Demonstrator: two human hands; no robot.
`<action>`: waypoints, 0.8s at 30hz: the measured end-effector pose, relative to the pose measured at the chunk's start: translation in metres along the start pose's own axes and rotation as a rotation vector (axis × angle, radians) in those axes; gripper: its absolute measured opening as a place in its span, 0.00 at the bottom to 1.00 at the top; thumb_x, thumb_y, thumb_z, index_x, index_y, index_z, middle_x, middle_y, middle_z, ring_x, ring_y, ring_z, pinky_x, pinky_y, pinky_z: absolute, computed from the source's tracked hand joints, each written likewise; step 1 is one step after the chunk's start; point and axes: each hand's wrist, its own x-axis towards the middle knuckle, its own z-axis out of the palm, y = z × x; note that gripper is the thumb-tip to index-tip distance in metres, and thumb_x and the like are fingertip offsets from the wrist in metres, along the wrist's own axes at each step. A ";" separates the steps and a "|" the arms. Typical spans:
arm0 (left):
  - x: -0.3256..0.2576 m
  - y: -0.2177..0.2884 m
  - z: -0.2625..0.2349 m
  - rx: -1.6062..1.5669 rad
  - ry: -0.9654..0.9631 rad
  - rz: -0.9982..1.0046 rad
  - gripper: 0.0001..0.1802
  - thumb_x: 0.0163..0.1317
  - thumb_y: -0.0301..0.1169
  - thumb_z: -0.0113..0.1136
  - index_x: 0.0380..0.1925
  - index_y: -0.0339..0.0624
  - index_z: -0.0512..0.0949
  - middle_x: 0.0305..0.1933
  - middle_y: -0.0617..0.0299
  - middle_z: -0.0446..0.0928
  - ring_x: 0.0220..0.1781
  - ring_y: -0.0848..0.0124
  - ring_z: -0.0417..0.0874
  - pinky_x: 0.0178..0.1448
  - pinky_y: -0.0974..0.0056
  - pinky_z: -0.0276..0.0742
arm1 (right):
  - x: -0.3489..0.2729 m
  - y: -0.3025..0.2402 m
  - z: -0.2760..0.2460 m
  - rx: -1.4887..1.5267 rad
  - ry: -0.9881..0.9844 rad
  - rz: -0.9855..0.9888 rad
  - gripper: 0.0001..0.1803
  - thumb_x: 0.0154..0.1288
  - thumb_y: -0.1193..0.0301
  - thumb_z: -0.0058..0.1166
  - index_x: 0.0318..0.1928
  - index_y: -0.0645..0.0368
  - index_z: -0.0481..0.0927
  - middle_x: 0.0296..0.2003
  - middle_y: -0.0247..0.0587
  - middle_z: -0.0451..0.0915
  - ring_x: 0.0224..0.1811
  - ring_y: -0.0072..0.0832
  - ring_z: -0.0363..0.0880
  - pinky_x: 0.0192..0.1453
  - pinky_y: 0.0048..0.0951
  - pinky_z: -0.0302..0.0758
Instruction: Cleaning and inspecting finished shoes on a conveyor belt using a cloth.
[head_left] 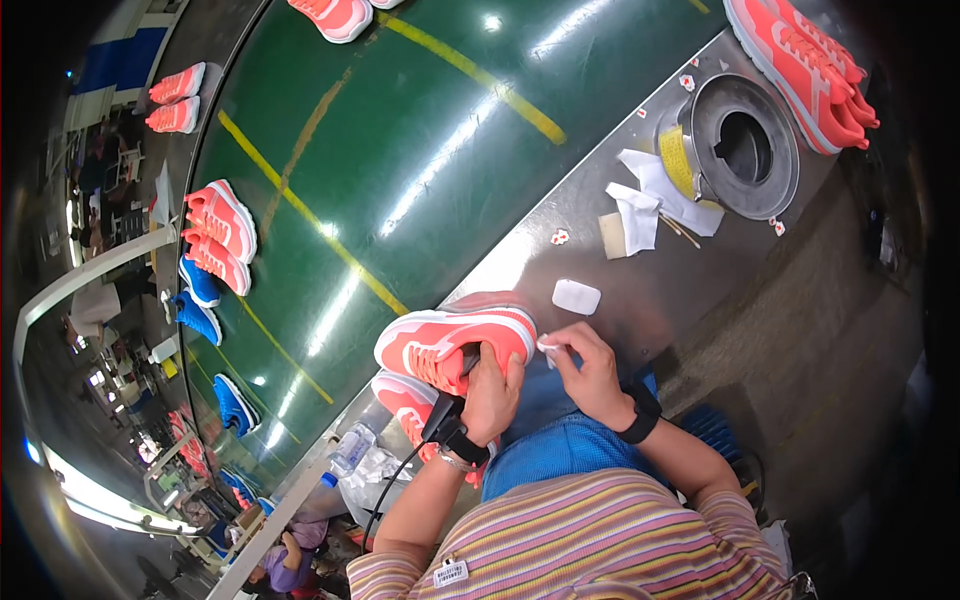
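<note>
At your far left, a coral pair point(174, 116) sits beyond the green belt point(330, 130), which is marked with yellow lines. More coral shoes point(218, 238) and several blue shoes point(236, 405) line the belt's far edge. Nearer you, a clear bottle point(352, 450) lies beside crumpled wrapping point(378, 470).

Next comes the lower shoe point(403, 394), coral too, partly hidden by your left forearm. Just above it is the held shoe point(425, 335), lying on its side at the near edge of the tabletop point(640, 300), its sole edge facing away from you. Your left hand point(488, 398) is closed around it at the opening. To its right, your right hand point(592, 375) pinches a small white scrap point(546, 347) between bent fingers, just beside the heel; you cannot tell whether they touch.

Beyond that hand lies a white pad point(576, 296), then white papers point(655, 195), a round metal container point(780, 165) with a yellow patch, and finally another coral pair point(800, 75) at the right.
</note>
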 end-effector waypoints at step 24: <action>-0.135 -0.056 -0.018 -0.199 0.538 0.298 0.22 0.52 0.23 0.59 0.48 0.34 0.67 0.43 0.48 0.72 0.44 0.57 0.75 0.50 0.62 0.71 | -0.035 -0.066 0.014 0.713 -0.480 0.379 0.10 0.62 0.71 0.48 0.42 0.60 0.68 0.35 0.42 0.75 0.33 0.28 0.75 0.34 0.28 0.74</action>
